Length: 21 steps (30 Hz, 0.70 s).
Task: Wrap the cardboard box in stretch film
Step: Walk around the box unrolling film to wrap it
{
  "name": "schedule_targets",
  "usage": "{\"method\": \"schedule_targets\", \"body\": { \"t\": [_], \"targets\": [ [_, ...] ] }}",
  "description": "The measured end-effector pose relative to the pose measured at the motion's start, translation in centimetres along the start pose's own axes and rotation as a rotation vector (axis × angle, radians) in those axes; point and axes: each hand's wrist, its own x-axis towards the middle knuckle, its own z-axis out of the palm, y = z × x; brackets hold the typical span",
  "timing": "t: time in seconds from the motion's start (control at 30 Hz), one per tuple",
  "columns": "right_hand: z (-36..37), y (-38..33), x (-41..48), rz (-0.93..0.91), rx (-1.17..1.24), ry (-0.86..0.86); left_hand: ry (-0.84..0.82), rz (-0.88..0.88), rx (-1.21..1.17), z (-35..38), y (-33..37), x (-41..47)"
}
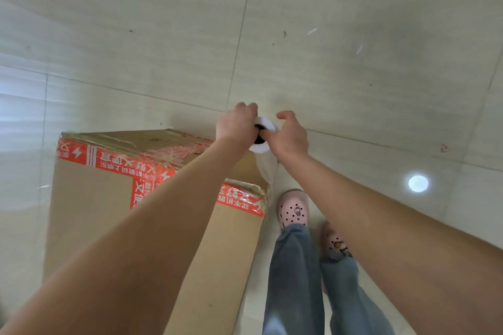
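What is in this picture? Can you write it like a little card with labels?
box: tall cardboard box with red tape, standing on the tiled floor
roll: white stretch film roll, upright by the box's far right corner
left hand: grips the roll's top end
right hand: grips the roll's top end too
feet: pink shoes beside the box

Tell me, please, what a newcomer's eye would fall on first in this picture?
Both hands meet mid-frame: the left hand and right hand grip the top of an upright white stretch film roll. Left of it stands a tall cardboard box banded with red printed tape; below the roll, pink clogs on the pale tiled floor.
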Motion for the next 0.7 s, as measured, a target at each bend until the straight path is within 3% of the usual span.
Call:
{"method": "schedule_targets", "body": {
  "t": [0.1,0.27,0.47,0.53,0.63,0.7],
  "targets": [
    [0.6,-1.2,-0.2,0.229,0.215,-0.069,0.001,-0.194,-0.257,0.1,-1.2,0.1],
    [1.4,-3.2,0.3,0.064,0.010,-0.027,-0.191,-0.466,-0.652,0.5,-3.3,0.1],
    [2.5,-4.1,0.3,-0.024,-0.169,-0.067,-0.113,-0.209,-0.361,-0.3,-4.3,0.8],
    [2.7,-4.4,0.6,-0.065,-0.256,-0.073,-0.155,-0.149,-0.283,-0.9,-4.1,1.4],
    [2.4,-5.3,1.4,-0.125,-0.391,-0.055,-0.166,-0.163,-0.242,-1.1,-3.8,2.4],
    [1.9,-6.4,2.1,-0.181,-0.477,-0.032,-0.120,-0.248,-0.351,-1.4,-3.7,2.7]
  ]
}}
